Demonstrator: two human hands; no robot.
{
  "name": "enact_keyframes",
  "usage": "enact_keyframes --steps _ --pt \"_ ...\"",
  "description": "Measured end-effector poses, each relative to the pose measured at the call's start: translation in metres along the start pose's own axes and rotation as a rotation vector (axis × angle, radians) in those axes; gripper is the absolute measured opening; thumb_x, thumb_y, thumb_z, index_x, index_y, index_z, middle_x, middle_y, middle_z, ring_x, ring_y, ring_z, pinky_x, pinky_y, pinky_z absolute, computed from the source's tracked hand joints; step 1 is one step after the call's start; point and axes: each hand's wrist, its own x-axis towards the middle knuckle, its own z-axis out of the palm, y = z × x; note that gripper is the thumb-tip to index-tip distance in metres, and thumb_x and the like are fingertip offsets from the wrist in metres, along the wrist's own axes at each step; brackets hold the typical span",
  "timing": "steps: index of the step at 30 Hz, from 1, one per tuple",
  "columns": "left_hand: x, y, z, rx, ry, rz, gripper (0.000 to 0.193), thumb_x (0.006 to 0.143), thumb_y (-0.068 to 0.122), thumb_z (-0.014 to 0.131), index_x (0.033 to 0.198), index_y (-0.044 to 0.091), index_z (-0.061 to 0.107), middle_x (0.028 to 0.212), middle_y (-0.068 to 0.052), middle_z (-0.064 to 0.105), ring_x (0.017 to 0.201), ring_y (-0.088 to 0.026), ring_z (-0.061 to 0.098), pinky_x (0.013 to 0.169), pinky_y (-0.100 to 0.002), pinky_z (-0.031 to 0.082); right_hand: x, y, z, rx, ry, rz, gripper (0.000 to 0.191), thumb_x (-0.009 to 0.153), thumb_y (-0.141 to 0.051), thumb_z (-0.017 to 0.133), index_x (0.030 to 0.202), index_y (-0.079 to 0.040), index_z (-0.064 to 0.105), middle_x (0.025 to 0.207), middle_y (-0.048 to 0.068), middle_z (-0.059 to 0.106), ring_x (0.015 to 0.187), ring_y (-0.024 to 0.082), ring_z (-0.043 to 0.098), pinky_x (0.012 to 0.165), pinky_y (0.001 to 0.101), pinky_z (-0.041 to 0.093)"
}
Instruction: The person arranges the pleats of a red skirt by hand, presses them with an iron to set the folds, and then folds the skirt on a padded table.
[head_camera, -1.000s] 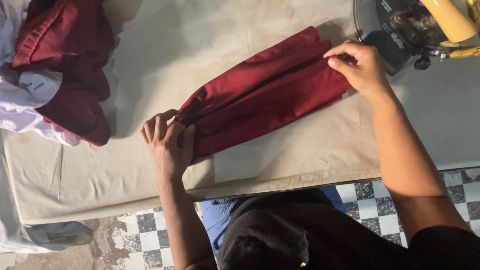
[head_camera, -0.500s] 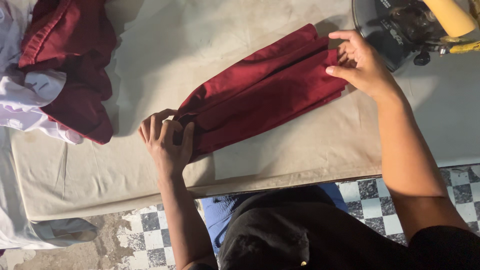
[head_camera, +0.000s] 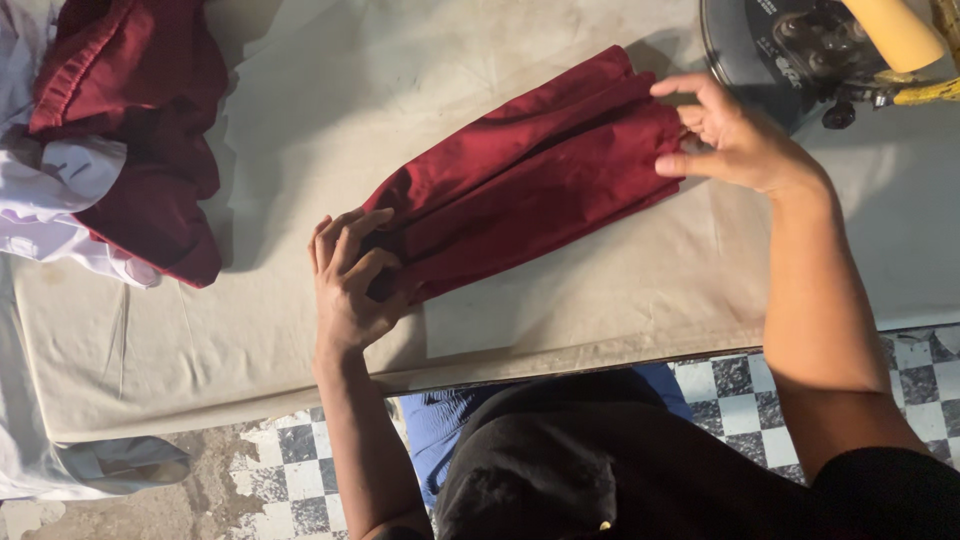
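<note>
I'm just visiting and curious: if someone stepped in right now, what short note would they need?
Left hand: fingers pinch the near end of the folded maroon garment.
Right hand: grips its far end, beside the iron.
The garment lies slantwise on the padded table.
Done: folded into a long narrow band.
Left: not yet folded shorter; a heap of maroon and white clothes waits at the left.

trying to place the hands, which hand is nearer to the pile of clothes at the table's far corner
Left. The left hand grips the near end of the folded maroon cloth, closest to the pile of clothes. The right hand holds the cloth's other end, beside the iron.
</note>
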Motion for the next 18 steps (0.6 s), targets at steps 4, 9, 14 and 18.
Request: enact_keyframes --steps 4,9,14,18 --pt "-0.003 -0.002 0.001 -0.008 -0.006 -0.018 0.03 0.066 0.018 0.089 0.078 0.009 0.063 0.138 -0.006 0.064 0.134 -0.033 0.053 0.121 -0.058 0.032 -0.004 -0.005 -0.004 -0.315 -0.057 -0.075 0.056 0.077 -0.003 0.082 0.128 -0.008 0.06 0.111 0.005 0.067 0.101 0.011 0.059 0.08 0.0282 0.051" --pt "-0.003 -0.004 0.001 -0.008 -0.007 -0.028 0.03 0.065 0.013 0.086 0.072 0.008 0.057 0.137 -0.006 0.065 0.136 -0.033 0.054 0.122 -0.058 0.034 0.001 0.009 -0.004 -0.032 -0.011 0.066 0.02 0.091 -0.005 0.075 0.111 -0.007 0.072 0.092 0.002 0.069 0.083 0.009 0.064 0.075 0.0262 0.051" --pt "-0.004 -0.005 -0.001 -0.001 -0.007 -0.036 0.025 0.054 0.005 0.076 0.067 0.006 0.054 0.135 -0.008 0.065 0.134 -0.034 0.053 0.12 -0.058 0.033 0.002 0.015 -0.005 -0.115 0.069 -0.014 0.019 0.093 -0.005 0.074 0.112 -0.006 0.073 0.098 -0.002 0.066 0.086 0.008 0.061 0.074 0.0233 0.051" --pt "-0.005 -0.007 0.0 0.018 0.013 -0.066 0.024 0.053 0.005 0.075 0.067 0.006 0.055 0.134 -0.008 0.066 0.133 -0.034 0.055 0.119 -0.058 0.034 0.004 0.017 0.0 -0.382 0.123 -0.122 0.013 0.096 -0.005 0.076 0.109 -0.004 0.076 0.092 0.005 0.065 0.083 0.014 0.06 0.075 0.0275 0.048"
